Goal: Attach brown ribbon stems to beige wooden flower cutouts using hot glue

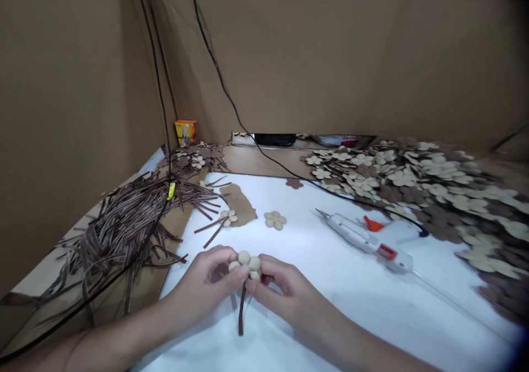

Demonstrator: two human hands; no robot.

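Between my two hands is a cream felt flower (243, 259) with rounded petals, held above the white board (223, 339). My left hand (215, 275) pinches it from the left, thumb on the petals. From the right, my right hand (279, 284) grips its edge with thumb and fingers. A brown stitched ribbon strip (241, 317) hangs down from beneath the flower; how it joins is hidden by my fingers. Beyond my hands lie a loose cream flower (275, 220) and another cream flower (228, 217) with brown strips at it, partly on a brown cardboard scrap (239, 204).
A white glue gun (372, 242) with a clear glue stick lies at right, its black cord (231, 99) crossing overhead. Brown ribbon strips (132, 223) heap at left. Cream and brown flowers (413, 179) pile at right. Cardboard walls (330, 58) enclose the space; an orange box (185, 131) stands behind.
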